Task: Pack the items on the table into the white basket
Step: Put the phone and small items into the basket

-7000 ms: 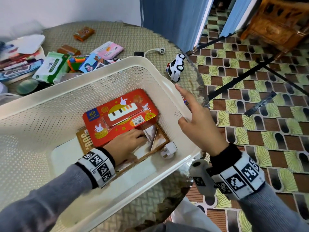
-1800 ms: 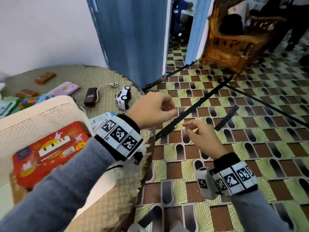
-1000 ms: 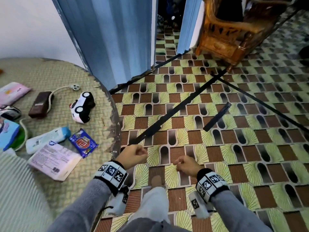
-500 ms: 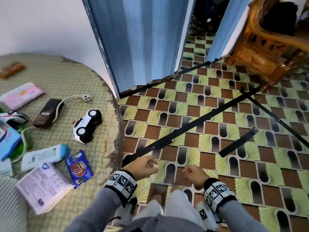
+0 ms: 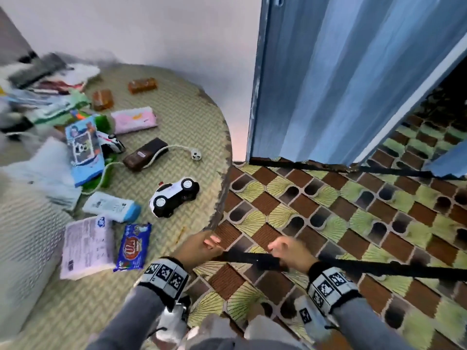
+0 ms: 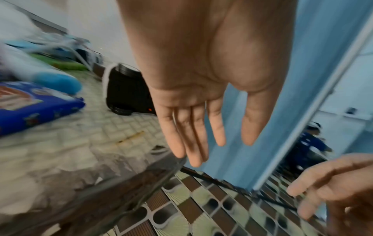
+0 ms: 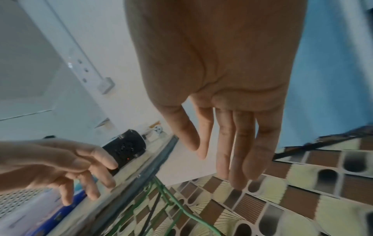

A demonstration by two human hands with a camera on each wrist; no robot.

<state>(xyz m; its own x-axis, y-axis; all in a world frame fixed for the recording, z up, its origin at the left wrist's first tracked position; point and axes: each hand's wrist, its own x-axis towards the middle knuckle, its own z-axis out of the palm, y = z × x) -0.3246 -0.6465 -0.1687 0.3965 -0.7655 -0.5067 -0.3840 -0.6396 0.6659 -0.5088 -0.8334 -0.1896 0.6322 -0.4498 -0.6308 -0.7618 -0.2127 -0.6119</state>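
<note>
The white basket (image 5: 22,238) shows only as a blurred mesh wall at the far left. Loose items lie on the woven round table (image 5: 192,127): a black-and-white toy car (image 5: 174,195), a blue snack packet (image 5: 134,246), a white printed packet (image 5: 86,246) and a white-and-blue tube (image 5: 111,207). My left hand (image 5: 204,245) hovers at the table's near right edge, fingers straight (image 6: 193,135), holding nothing. My right hand (image 5: 285,251) hangs off the table over the floor, fingers loose (image 7: 232,143), also empty. The toy car (image 6: 129,89) sits just beyond the left hand.
Farther back lie a brown case with a white cable (image 5: 145,154), a pink packet (image 5: 135,120), a blue box (image 5: 84,150), two brown bars (image 5: 141,84) and a blurred pile. A black bar (image 5: 379,269) crosses the patterned floor. A blue folding door (image 5: 328,84) stands at the right.
The view has swung left, bringing more of the table into sight. Both hands have risen from my lap toward the table's edge and their curled fingers have straightened.
</note>
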